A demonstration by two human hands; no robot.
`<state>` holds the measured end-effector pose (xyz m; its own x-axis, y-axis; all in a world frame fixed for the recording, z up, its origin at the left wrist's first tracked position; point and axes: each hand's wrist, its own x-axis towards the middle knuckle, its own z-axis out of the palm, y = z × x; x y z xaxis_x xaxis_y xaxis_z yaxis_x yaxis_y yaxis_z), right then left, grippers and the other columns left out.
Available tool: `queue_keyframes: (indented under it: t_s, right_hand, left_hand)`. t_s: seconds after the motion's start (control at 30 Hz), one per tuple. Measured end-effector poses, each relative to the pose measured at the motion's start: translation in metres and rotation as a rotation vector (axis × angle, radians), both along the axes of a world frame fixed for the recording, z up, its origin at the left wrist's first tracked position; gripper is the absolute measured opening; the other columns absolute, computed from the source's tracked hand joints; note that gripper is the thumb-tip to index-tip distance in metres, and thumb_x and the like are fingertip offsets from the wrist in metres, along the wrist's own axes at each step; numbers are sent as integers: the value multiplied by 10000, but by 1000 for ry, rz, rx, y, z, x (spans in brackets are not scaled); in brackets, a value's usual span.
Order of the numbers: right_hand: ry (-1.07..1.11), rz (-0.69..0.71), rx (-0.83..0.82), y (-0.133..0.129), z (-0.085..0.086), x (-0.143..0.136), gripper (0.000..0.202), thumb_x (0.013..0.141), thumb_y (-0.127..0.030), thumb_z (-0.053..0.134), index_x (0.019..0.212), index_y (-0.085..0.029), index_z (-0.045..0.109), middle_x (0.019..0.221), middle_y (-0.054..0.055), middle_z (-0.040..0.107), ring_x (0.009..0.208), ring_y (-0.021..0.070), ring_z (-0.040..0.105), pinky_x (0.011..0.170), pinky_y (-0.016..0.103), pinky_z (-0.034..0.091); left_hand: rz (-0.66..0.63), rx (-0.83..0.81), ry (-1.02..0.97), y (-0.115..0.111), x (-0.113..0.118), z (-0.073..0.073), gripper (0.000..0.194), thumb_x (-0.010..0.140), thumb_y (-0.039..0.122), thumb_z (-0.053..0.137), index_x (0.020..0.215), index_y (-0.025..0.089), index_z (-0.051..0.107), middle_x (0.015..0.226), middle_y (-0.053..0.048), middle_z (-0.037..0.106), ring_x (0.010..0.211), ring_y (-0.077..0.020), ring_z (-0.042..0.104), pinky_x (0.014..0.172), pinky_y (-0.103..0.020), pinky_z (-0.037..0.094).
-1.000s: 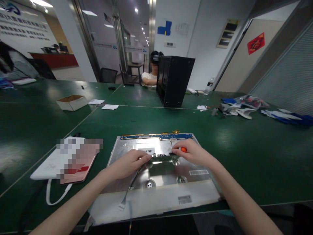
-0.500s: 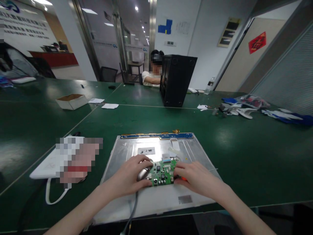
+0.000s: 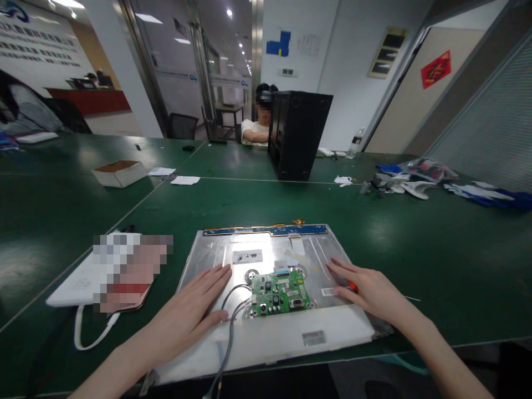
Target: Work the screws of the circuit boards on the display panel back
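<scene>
A flat display panel [image 3: 266,332] lies back side up on the green table, with a green circuit board [image 3: 276,293] on its middle. My left hand [image 3: 199,305] rests on the panel's left side, fingers stretched out, holding nothing. Dark cables [image 3: 231,332] run from the board's left edge past that hand. Over the panel's right side is my right hand [image 3: 366,285], with a screwdriver [image 3: 353,286] in its curled fingers. The orange handle shows near the thumb, and the thin shaft sticks out beyond the palm. A few small screws [image 3: 247,256] sit on a label above the board.
A white device and pinkish phone [image 3: 141,282] with a white cable lie left. Farther back are a shallow box [image 3: 120,173], paper pieces and a tall black computer case [image 3: 300,136]. A person [image 3: 255,130] sits behind it. Bags and gloves [image 3: 415,177] lie far right.
Both hands have let go of the green circuit board and moved apart, left hand to the left and right hand to the right with the screwdriver. The board stays on the panel.
</scene>
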<state>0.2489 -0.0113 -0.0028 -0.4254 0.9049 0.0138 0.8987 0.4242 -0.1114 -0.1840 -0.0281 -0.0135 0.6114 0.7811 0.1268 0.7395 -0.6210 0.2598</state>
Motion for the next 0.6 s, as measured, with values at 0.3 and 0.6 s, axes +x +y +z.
queue_keyframes:
  t_s: [0.3,0.6]
  right_hand:
    - [-107,-68,151,-3,-20,-14,478,974,-462,362,1318,-212,580,1380,103,547,882,271,725,731,460,594]
    - [-62,-23,118,5,-10,-20,466,969,-427,385,1313,-182,581,1331,131,595,919,280,717,764,470,582]
  left_hand:
    - [-2,10,70,15,-5,0,613,991,441,436,1527,239,222,1543,-69,296,1399,-288,343,1142,-494,316]
    - [87,14,-17,16,7,7,493,983,438,449,1426,223,445,1460,-95,463,1312,-301,460,1091,-484,385]
